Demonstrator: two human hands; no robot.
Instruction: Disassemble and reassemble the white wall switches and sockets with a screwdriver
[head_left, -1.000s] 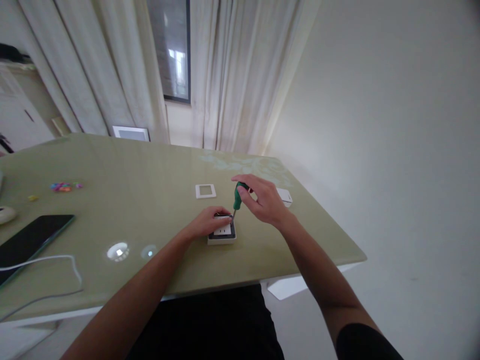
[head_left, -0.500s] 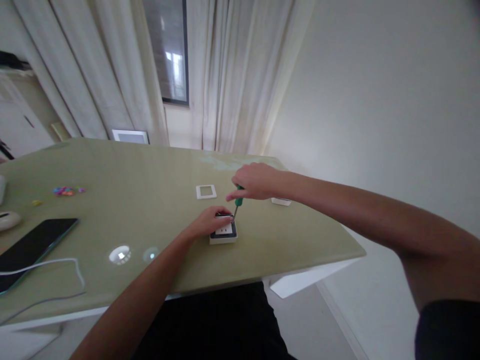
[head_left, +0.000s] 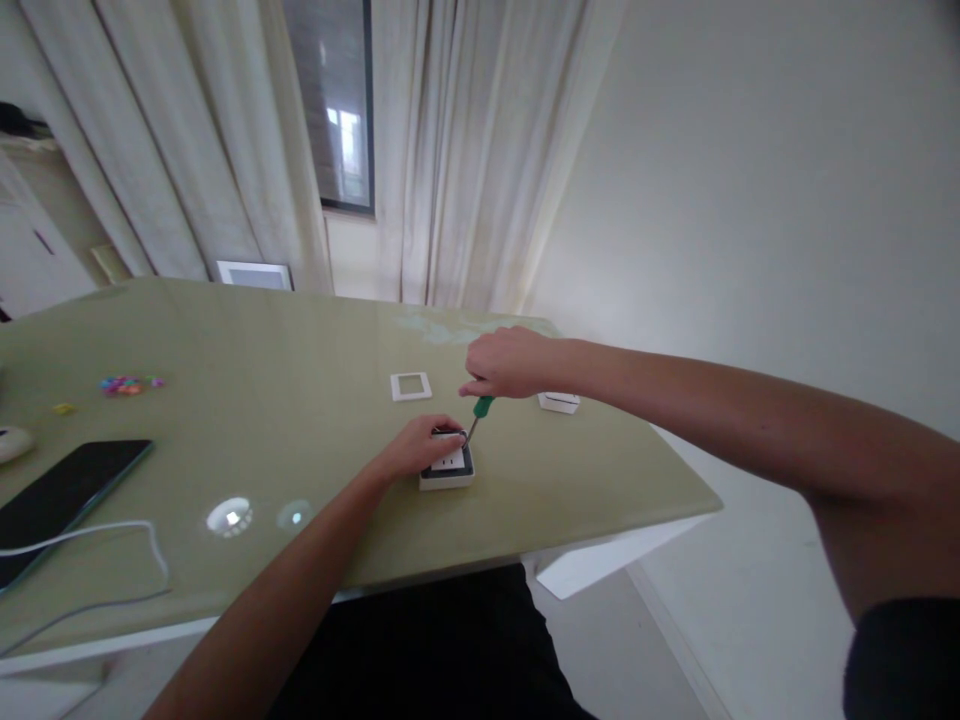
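Observation:
A wall socket in a white box, with a dark surround and slots in its face, lies on the table near its front edge. My left hand grips it from the left, with the thumb across its top and the other fingers at the far side. In my right hand is a screwdriver with a green handle, my fingers closed around it. Its shaft slants down to the socket's right side, close to my left thumb. The tip itself is hard to make out.
A white square frame lies beyond the socket. Another white box-like piece sits behind my right wrist. To the left are a black phone, a white cable and small colourful pieces. A wall rises at the right.
The screwdriver leans further to the right, and my right hand has shifted slightly and turned around its handle. My left hand stays on the socket. The whole view has shifted a little.

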